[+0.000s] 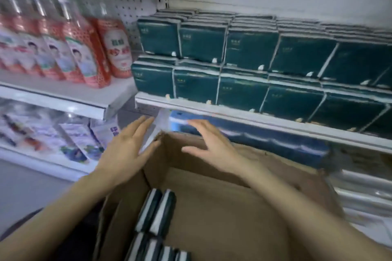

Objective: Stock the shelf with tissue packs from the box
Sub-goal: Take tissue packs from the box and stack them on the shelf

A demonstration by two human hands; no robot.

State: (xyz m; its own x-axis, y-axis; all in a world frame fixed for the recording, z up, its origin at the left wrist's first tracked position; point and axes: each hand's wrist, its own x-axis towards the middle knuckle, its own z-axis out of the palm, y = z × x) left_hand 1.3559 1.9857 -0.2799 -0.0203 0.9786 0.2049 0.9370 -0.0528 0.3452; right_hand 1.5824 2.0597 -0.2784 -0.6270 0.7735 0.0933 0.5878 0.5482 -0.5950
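As left hand [125, 150] and right hand [214, 144] hover spread-fingered, empty, dark-green film-wrapped tissue packs [157, 212] wait boxed.
Likely light, squashy, slick; clasp broad faces.

Printing is seen on red bottle labels [118, 48] and dark green tissue packs [201, 42]. None can be read through the blur.

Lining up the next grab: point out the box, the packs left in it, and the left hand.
box [222, 207], head view, bare cardboard inside it.
packs [163, 212], head view, upturned edge of one of the rear pair.
left hand [125, 150], head view, back of the hand.
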